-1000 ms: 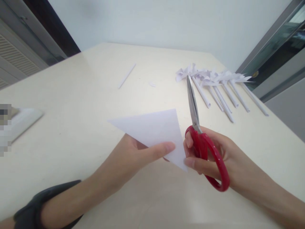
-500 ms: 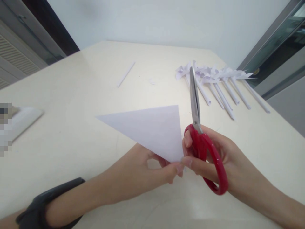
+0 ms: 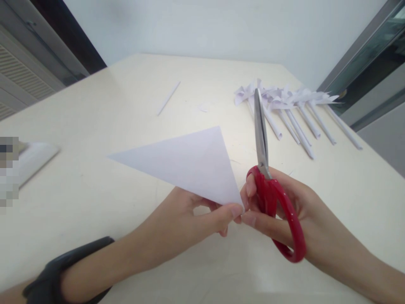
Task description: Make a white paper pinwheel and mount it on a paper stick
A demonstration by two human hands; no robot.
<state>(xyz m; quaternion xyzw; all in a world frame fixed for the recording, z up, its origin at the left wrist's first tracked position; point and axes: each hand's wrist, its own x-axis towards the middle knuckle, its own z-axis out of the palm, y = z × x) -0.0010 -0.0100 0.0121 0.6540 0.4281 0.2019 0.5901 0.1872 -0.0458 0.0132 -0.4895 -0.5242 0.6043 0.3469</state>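
Note:
A white paper triangle [image 3: 183, 164] is held above the table, its long point toward the left. My left hand [image 3: 196, 219] pinches it near the lower right corner, thumb on top and fingers beneath. Red-handled scissors [image 3: 265, 181] sit in my right hand [image 3: 294, 207], blades together and pointing up and away from me. The right thumb and fingertips meet at the same paper corner, close to the left thumb; whether they grip the paper there I cannot tell.
Several white paper pinwheels on rolled sticks [image 3: 291, 101] lie at the back right of the table [image 3: 104, 114]. A thin rolled paper stick [image 3: 169, 98] rests near the back middle. At the left edge lies a white flat item [image 3: 39, 156], partly blurred out. Small paper scraps [image 3: 203, 110] are scattered about.
The paper triangle has turned a little anticlockwise, its top corner and left point shifting leftward. My left thumb has moved slightly up onto the corner. The scissors stay in my right hand.

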